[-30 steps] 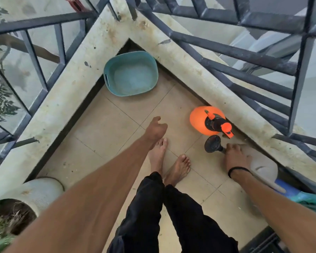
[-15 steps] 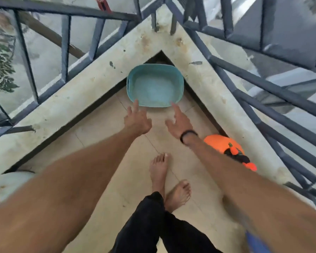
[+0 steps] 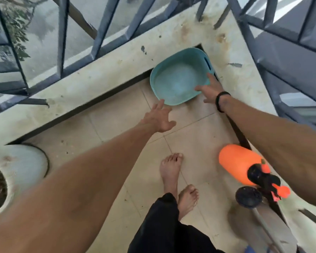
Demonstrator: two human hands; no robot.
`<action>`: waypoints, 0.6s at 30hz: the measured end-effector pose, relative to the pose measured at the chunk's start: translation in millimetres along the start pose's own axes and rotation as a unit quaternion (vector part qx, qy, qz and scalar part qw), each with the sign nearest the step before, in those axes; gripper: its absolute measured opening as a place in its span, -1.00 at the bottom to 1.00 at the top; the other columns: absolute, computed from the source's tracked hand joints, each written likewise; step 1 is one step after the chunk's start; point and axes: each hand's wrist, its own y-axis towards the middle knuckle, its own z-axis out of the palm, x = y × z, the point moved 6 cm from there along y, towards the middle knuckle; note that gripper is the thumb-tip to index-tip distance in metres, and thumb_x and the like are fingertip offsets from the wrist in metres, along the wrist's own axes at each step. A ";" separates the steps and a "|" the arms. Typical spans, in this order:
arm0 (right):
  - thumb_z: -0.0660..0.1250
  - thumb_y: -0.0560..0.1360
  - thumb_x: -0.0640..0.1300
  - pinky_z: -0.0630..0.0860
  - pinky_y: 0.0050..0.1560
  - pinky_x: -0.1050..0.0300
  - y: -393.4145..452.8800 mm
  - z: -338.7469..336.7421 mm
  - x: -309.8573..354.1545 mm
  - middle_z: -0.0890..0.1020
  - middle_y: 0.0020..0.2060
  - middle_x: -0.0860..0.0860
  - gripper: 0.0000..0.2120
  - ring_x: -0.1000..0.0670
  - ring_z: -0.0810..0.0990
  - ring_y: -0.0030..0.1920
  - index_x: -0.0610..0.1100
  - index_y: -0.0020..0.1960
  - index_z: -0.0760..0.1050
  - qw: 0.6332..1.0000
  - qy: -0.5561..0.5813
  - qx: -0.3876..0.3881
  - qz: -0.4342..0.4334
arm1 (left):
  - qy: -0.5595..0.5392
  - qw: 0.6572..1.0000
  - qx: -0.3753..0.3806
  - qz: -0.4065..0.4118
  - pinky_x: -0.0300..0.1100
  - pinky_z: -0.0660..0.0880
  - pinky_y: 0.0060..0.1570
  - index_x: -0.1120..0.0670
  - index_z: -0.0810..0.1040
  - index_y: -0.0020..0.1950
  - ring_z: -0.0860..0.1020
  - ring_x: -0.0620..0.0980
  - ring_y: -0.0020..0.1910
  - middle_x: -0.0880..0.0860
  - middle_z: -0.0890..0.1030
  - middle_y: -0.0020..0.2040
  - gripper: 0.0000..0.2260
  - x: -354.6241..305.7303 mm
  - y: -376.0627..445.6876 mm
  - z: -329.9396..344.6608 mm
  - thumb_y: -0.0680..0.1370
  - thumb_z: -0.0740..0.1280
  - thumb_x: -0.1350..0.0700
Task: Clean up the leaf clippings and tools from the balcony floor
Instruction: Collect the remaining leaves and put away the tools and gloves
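Right hand [image 3: 211, 90] has its fingers [image 3: 199, 88] spread loose over the near rim of the teal rounded plastic basin [image 3: 177, 79], left hand [image 3: 160, 118] open just short of it. Basin's tucked in the tiled balcony floor [image 3: 190, 128] corner, orange plastic spray bottle [image 3: 239, 164] nearer the feet.

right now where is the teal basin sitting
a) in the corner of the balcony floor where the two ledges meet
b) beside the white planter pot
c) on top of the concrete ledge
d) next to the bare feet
a: the teal basin sits on the tiled floor, tucked into the corner where the concrete ledge meets the other one, with the right hand at its rim and the left hand just short of it.
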 end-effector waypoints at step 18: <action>0.58 0.33 0.17 0.61 0.18 -0.08 -368.4 1.8 61.4 0.59 0.22 0.01 -0.37 -0.01 0.67 0.05 0.08 0.34 0.48 0.958 -0.244 0.127 -0.078 | -0.232 0.965 -0.074 -0.100 -0.07 0.41 0.31 0.08 0.54 0.36 0.49 0.14 0.36 0.12 0.54 0.38 -0.64 -30.3 -322.5 -93.3 0.67 0.22 -0.09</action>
